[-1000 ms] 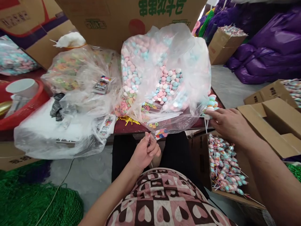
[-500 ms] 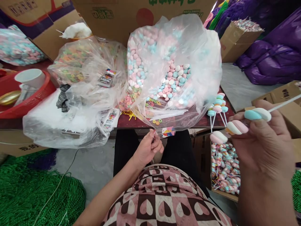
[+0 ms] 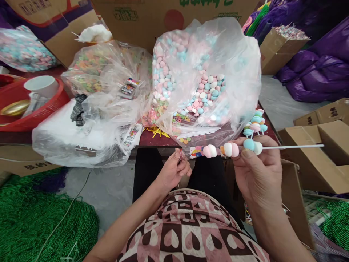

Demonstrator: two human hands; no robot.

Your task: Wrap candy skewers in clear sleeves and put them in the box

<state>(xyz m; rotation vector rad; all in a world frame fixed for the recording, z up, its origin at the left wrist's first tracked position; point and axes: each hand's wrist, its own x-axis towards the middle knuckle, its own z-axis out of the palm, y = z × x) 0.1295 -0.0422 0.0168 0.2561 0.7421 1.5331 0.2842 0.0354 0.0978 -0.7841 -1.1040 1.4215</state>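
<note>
Your candy skewer (image 3: pixel 231 149) lies roughly level across your front. It carries rounded marshmallows in pink and white, then pale blue and white, with small purple and orange pieces between. The bare white stick points right, past your right grip (image 3: pixel 255 154). Your left grip (image 3: pixel 176 167) pinches a clear plastic sleeve (image 3: pixel 196 151) with a multicoloured label. The skewer's left end meets the sleeve; you cannot tell whether it is inside.

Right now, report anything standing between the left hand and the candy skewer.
A colourful label, apparently on clear film, lies between the left hand and the candy skewer; nothing else visible stands there.
</note>
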